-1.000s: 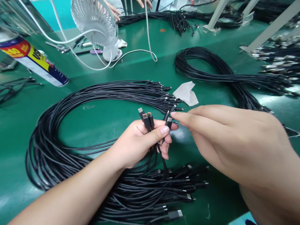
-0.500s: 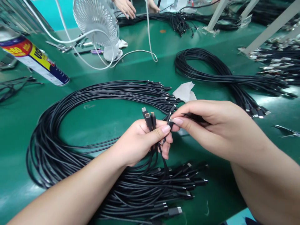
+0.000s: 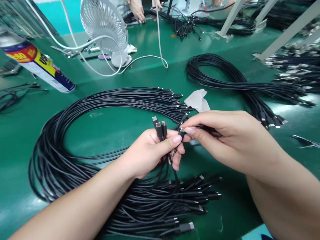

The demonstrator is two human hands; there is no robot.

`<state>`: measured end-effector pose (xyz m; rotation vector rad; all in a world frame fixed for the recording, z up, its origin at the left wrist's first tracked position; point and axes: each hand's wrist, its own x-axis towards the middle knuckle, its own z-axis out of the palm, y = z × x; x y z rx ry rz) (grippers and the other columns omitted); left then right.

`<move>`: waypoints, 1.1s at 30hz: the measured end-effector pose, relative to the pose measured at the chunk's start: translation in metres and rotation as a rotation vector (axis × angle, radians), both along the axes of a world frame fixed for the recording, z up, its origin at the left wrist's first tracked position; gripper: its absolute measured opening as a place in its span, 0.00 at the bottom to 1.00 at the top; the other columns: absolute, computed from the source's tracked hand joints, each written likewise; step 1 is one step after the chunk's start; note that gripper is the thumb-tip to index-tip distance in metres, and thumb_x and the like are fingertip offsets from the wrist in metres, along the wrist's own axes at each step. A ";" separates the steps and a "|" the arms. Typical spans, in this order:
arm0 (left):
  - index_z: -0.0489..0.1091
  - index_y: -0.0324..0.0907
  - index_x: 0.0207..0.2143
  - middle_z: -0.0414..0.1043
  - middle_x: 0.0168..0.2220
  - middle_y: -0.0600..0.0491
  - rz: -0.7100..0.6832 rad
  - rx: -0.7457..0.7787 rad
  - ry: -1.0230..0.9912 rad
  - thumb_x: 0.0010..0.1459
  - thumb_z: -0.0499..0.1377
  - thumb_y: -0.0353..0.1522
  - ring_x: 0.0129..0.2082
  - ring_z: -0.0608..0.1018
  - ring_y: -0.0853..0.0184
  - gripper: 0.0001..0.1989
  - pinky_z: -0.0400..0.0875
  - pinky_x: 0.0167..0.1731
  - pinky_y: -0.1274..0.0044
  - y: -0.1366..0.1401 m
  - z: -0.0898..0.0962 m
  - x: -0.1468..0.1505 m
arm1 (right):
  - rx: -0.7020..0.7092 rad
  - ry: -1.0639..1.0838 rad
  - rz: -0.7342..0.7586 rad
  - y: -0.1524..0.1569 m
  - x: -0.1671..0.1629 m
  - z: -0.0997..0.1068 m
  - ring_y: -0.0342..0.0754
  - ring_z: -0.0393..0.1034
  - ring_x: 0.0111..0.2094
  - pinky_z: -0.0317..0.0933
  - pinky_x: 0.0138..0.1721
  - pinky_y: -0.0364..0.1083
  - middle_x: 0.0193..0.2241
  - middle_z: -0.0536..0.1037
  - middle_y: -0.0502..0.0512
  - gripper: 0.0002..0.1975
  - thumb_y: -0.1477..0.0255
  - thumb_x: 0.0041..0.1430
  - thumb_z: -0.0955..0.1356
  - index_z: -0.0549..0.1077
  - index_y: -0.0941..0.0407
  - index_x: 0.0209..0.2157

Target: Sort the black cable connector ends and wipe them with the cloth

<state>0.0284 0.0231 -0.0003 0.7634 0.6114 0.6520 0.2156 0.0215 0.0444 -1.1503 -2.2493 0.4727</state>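
My left hand (image 3: 152, 146) is closed round the ends of several black USB cables. A few of their plugs (image 3: 159, 129) stand up between thumb and forefinger, metal tips upward. One more cable plug (image 3: 181, 132) is pressed under the left thumb, tilted to the right. My right hand (image 3: 222, 136) pinches at the tip of that plug with thumb and forefinger. Something dark, perhaps more cable, shows behind the right fingers, partly hidden. Below and around both hands lies a big looped bundle of black cables (image 3: 50, 146), its plug ends fanned out at the right.
Another cable bundle (image 3: 217, 68) lies at the back right beside a crumpled white paper (image 3: 197, 100). A white fan (image 3: 105, 30) and a spray can (image 3: 37, 63) stand at the left. Tweezers (image 3: 306, 141) lie at the right. Across the table are a co-worker's hands (image 3: 137, 11).
My hands keep nearly the same grip on the plugs, with only a tiny shift. The co-worker's hands at the back have moved, and the view has shifted slightly.
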 end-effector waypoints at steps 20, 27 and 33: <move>0.76 0.34 0.33 0.75 0.25 0.52 0.031 -0.081 0.059 0.49 0.70 0.38 0.19 0.74 0.73 0.16 0.69 0.20 0.79 0.001 0.004 0.003 | -0.113 0.057 0.000 0.004 0.000 -0.003 0.40 0.68 0.23 0.61 0.24 0.39 0.23 0.77 0.48 0.07 0.78 0.62 0.65 0.74 0.56 0.32; 0.77 0.34 0.33 0.76 0.28 0.51 0.032 -0.059 0.052 0.49 0.69 0.39 0.17 0.73 0.75 0.15 0.68 0.20 0.79 0.000 0.003 0.002 | -0.224 0.125 0.028 0.008 0.000 0.001 0.42 0.72 0.24 0.64 0.27 0.40 0.23 0.79 0.49 0.08 0.77 0.60 0.66 0.75 0.56 0.28; 0.77 0.34 0.34 0.76 0.28 0.51 0.043 -0.051 0.090 0.50 0.69 0.38 0.17 0.72 0.75 0.15 0.67 0.20 0.79 0.000 0.001 0.003 | -0.175 0.063 0.004 0.009 0.001 0.002 0.43 0.71 0.23 0.64 0.25 0.41 0.22 0.79 0.49 0.09 0.77 0.59 0.66 0.75 0.55 0.27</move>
